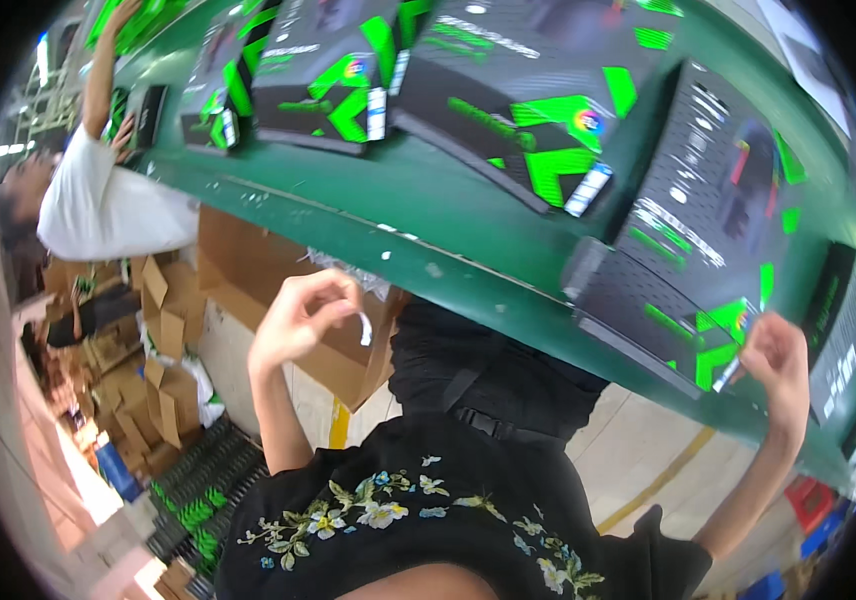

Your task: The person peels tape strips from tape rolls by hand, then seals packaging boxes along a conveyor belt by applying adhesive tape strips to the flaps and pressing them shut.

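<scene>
My left hand (303, 318) is raised in front of the table edge. Between its thumb and forefinger it pinches a small curled white strip (365, 329). At the right, my right hand (777, 358) has its fingers curled together by the near corner of a black and green printed box (683, 215). A white label (726, 374) shows on that corner, just beside the fingertips. Whether the fingers grip the label or only touch it, I cannot tell. The box lies flat on the green table (468, 235), its near end at the table's edge.
More black and green boxes, a large one (523, 90) and a smaller one (323, 85), lie along the table. A dark box (838, 320) stands at the far right. Under the table edge is an open cardboard carton (258, 270). A person in a white sleeve (118, 205) works at the left.
</scene>
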The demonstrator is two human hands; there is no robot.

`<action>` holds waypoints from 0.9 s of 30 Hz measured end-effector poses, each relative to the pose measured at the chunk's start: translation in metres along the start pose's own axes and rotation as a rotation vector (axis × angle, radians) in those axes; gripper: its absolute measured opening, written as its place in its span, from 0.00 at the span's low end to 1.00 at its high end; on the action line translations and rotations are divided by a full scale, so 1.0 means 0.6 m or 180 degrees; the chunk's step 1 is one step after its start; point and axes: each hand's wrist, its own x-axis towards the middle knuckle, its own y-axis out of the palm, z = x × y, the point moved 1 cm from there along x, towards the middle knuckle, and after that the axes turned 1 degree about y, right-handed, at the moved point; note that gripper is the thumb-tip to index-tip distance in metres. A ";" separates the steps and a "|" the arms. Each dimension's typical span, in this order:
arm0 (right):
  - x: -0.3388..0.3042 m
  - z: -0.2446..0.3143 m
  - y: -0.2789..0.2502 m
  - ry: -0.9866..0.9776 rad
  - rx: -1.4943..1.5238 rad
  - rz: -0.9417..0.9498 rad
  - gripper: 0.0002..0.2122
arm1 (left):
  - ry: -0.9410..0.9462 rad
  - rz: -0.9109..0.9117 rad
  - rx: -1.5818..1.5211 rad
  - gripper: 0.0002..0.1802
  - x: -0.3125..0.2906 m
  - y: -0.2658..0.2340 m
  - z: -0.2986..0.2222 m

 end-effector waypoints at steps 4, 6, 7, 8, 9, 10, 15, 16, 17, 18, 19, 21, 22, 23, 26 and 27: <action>-0.011 0.010 0.024 -0.0636 -0.0945 -0.0366 0.07 | -0.1216 -0.1328 0.1818 0.05 -0.076 -0.113 0.256; -0.029 0.008 0.046 -0.0985 -0.1416 -0.0712 0.06 | -0.1669 -0.1738 0.2599 0.06 -0.090 -0.118 0.316; -0.048 -0.006 0.051 -0.1191 -0.1479 -0.1046 0.05 | -0.1517 -0.1681 0.2522 0.05 -0.088 -0.131 0.347; -0.056 -0.010 0.057 -0.1329 -0.1654 -0.1383 0.05 | -0.1264 -0.1907 0.2726 0.07 -0.079 -0.120 0.355; -0.046 -0.018 0.063 -0.1586 -0.1874 -0.1481 0.05 | -0.1534 -0.2079 0.2696 0.13 -0.085 -0.137 0.401; -0.040 -0.033 0.067 -0.1763 -0.2137 -0.1609 0.06 | -0.1364 -0.2121 0.2242 0.16 -0.076 -0.132 0.386; -0.034 -0.082 0.074 -0.2023 -0.1671 -0.1935 0.08 | -0.0343 -0.2618 0.1887 0.17 -0.007 -0.070 0.197; -0.040 -0.081 0.080 -0.1910 -0.1091 -0.2147 0.08 | 0.0000 -0.2794 0.1846 0.17 0.003 -0.049 0.150; -0.045 -0.080 0.080 -0.1812 -0.0495 -0.2320 0.08 | 0.0179 -0.2786 0.1768 0.16 0.009 -0.036 0.109; -0.051 -0.084 0.069 -0.1826 -0.0510 -0.2364 0.08 | 0.0611 -0.2810 0.1705 0.13 0.018 -0.026 0.088; -0.055 -0.093 0.059 -0.1979 -0.0868 -0.2264 0.08 | 0.0642 -0.2791 0.1678 0.13 0.021 -0.013 0.060; -0.052 -0.103 0.052 -0.2204 -0.1392 -0.2178 0.07 | 0.0671 -0.2784 0.1686 0.13 0.018 0.018 0.008; -0.053 -0.100 0.051 -0.2196 -0.1403 -0.2206 0.07 | 0.0879 -0.2652 0.1585 0.11 0.023 0.028 -0.003; -0.050 -0.097 0.050 -0.2023 -0.1370 -0.2139 0.06 | 0.1070 -0.2546 0.1507 0.09 0.022 0.041 -0.015; -0.039 -0.098 0.037 -0.1884 -0.1212 -0.1814 0.05 | 0.1521 -0.2024 0.1461 0.06 0.024 0.087 -0.058; -0.040 -0.097 0.030 -0.1883 -0.1152 -0.1615 0.04 | 0.1657 -0.1790 0.1379 0.04 0.034 0.106 -0.072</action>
